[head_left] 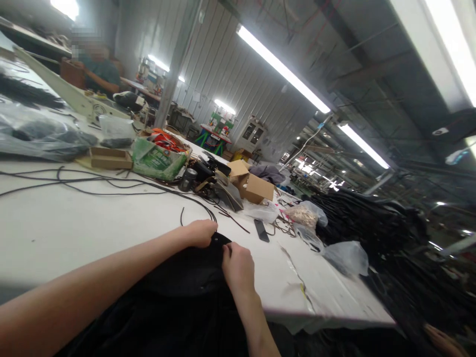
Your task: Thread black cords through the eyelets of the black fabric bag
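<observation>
Left hand (201, 232) and right hand (237, 265): each grip clamped on black fabric (193, 277) edge (lying on white worktop (74, 228)); black cord (111, 186) beyond left grip.

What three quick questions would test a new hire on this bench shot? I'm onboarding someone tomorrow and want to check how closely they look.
1. Multiple choice: both hands pinch the edge of what? A) an orange strap B) black fabric C) a clear bag
2. True or false: the open cardboard box sits on the white table beyond the hands.
3. What long thin thing runs across the table toward the left hand?

Key
1. B: the left hand and the right hand grip the fabric's far edge, close together.
2. True.
3. Black cord, lying loose in curves.
</observation>
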Demonstrator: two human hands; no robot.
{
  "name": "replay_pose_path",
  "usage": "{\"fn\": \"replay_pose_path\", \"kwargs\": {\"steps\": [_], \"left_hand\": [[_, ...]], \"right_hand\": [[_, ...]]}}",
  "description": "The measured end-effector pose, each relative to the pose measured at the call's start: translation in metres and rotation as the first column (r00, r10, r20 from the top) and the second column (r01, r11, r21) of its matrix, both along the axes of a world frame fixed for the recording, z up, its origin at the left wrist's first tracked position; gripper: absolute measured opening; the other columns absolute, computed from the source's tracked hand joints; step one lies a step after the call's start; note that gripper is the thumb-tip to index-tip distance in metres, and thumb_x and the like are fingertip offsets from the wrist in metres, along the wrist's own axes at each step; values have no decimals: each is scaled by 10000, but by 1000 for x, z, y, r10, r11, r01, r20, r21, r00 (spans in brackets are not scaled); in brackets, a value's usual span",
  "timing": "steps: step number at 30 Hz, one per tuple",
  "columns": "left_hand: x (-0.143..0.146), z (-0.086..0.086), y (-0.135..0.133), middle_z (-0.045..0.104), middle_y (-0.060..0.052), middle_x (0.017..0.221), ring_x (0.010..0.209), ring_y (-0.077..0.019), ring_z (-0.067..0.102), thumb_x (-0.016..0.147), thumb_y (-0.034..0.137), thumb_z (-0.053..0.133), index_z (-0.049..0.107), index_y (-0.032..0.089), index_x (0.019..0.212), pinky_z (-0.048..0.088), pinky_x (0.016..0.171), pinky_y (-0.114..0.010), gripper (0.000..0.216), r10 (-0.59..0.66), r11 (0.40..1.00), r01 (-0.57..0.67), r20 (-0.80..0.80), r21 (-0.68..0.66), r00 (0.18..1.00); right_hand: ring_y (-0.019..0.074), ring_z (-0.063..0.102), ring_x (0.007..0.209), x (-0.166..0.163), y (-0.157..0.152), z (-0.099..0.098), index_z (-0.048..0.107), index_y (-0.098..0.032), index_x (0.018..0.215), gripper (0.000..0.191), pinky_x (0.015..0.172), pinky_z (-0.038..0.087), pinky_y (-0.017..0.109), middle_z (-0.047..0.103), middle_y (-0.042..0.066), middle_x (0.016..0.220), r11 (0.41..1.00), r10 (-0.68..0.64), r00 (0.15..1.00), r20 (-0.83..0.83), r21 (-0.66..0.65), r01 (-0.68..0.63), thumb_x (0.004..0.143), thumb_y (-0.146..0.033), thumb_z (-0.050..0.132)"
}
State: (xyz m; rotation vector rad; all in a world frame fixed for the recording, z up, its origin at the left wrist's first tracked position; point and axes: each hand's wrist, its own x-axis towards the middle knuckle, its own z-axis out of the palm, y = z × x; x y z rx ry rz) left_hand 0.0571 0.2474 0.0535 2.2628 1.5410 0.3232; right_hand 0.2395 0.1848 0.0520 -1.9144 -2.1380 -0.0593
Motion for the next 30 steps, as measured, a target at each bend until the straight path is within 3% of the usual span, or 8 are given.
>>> {"fn": "replay_pose_path", "kwargs": {"steps": [4,10,20,30], "left_hand": [[-3,-13,15,776,-79,1168,1096,-246,743,1009,281,781,759,163,1139,619,1002,-460,177,8,1000,-7,15,-30,1000],[-2,-5,25,784,-53,1056,1040,-226,753,1024,325,777,764,152,1054,627,977,-437,177,-68,997,69,70,-17,995],[-1,-2,6,785,-50,999,994,-218,753,1012,312,776,766,154,999,628,934,-412,160,-53,998,48,131,41,990],[1,11,-15,818,-104,1041,1015,-264,764,924,179,758,815,157,972,601,911,-402,78,15,998,-24,185,49,983]], "right_hand": [[271,798,897,-7,8,1,827,-206,1021,264,706,452,321,838,117,966,1000,10,998,56,-18,-9,1092,-225,573],[288,803,867,-19,16,-5,832,-198,1029,247,698,469,325,833,142,956,1000,-5,996,87,-25,8,1078,-273,602],[272,799,853,-16,5,-13,810,-209,958,257,707,464,315,842,127,930,998,-37,999,37,51,35,1075,-281,592],[291,800,841,-18,3,-13,831,-206,942,261,697,470,327,843,141,908,995,-86,996,-13,53,86,1052,-300,614]]}}
